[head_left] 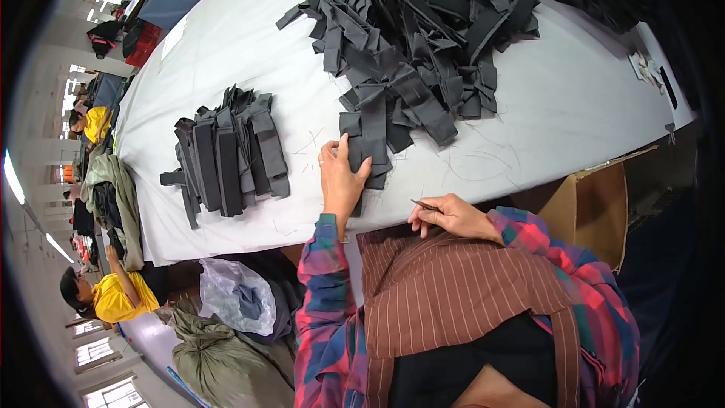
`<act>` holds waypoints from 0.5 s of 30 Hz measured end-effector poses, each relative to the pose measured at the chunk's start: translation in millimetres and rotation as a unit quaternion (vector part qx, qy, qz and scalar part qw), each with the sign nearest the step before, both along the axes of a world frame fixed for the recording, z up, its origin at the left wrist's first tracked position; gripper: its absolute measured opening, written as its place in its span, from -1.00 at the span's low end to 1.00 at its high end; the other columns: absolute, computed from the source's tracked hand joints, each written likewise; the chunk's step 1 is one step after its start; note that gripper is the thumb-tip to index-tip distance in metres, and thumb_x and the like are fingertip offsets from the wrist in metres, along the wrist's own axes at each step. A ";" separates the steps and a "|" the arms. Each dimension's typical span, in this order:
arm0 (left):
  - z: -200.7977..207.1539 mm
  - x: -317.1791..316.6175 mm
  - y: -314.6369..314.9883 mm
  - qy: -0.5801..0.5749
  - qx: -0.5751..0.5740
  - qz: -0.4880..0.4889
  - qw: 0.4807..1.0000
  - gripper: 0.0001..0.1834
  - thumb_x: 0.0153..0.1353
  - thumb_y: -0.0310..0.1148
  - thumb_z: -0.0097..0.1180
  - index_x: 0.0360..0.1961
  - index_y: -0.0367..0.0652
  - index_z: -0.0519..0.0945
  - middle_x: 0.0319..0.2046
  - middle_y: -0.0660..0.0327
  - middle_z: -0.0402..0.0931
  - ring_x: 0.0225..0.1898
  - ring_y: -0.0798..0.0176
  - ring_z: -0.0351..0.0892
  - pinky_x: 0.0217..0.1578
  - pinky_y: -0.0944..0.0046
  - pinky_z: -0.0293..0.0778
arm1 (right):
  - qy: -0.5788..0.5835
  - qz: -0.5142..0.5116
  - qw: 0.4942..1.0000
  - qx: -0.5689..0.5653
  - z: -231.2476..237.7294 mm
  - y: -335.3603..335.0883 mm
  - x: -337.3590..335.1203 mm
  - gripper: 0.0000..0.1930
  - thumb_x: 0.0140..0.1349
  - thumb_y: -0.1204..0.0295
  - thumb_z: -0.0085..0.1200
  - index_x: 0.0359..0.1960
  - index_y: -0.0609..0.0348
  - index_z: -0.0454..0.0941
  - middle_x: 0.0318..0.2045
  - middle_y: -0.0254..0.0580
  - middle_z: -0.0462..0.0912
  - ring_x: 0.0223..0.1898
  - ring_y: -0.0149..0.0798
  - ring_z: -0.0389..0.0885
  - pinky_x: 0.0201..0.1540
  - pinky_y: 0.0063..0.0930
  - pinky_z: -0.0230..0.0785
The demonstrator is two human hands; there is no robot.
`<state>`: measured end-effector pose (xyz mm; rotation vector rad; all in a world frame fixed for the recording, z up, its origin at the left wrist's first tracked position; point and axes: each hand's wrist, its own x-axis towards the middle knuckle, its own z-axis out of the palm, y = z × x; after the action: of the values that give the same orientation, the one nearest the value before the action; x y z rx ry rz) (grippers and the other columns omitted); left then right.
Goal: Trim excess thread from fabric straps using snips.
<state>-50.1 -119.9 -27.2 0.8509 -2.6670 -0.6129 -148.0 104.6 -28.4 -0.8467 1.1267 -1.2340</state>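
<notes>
My left hand (341,175) reaches to the near edge of a big heap of dark grey fabric strips (411,38). Its fingers are spread, and the index finger and thumb rest against a strip (370,125) there. Close to the table's front edge, my right hand (453,216) is closed around a small dark pointed tool (424,205). The tool's tip sticks out toward the left; the fingers hide the rest, so its exact kind cannot be made out. Left of my left hand lies a smaller, neater pile of dark grey strips (230,155), mostly side by side.
A white-covered table (302,215) carries the piles, with loose threads on it. An open cardboard box (596,215) stands at the right front edge. A clear plastic bag (238,295) and a green cloth bundle (219,355) sit at lower left. A person in yellow (124,295) works beyond them.
</notes>
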 end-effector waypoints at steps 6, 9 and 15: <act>2.6 18.4 8.9 -0.034 0.073 -0.013 0.997 -0.16 -0.15 -0.40 0.32 0.24 -0.30 0.27 0.09 -0.18 0.19 0.05 -0.21 0.30 0.08 0.06 0.31 | 0.064 -0.090 0.993 0.042 -1.1 7.6 -7.9 -0.73 0.42 0.31 -0.14 -0.17 0.24 0.55 -0.49 -0.36 0.56 -0.53 -0.55 0.39 -0.45 -0.66 0.29; 9.0 21.9 21.6 -0.042 0.053 0.002 0.998 -0.19 -0.19 -0.54 0.15 0.24 -0.31 0.28 0.05 -0.20 0.24 0.06 -0.22 0.30 0.11 0.06 0.29 | 0.103 -0.122 0.987 0.011 -0.6 8.3 -7.6 -0.76 0.40 0.34 -0.12 -0.18 0.22 0.55 -0.53 -0.39 0.54 -0.56 -0.57 0.34 -0.49 -0.65 0.23; -3.7 41.7 7.3 0.241 0.476 0.155 0.831 -0.38 -0.03 -0.56 -0.16 0.17 -0.38 0.38 -0.14 0.04 0.54 -0.39 0.33 0.52 -0.35 0.41 0.43 | 0.256 -0.110 0.959 0.054 17.1 3.6 -17.4 -0.80 0.29 0.37 0.00 -0.13 0.14 0.55 -0.52 -0.23 0.55 -0.53 -0.35 0.48 -0.41 -0.46 0.34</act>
<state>-8.4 -112.7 -31.0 1.1060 -1.6147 -1.8289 -165.3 108.2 -11.4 -1.0091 1.7271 -1.1477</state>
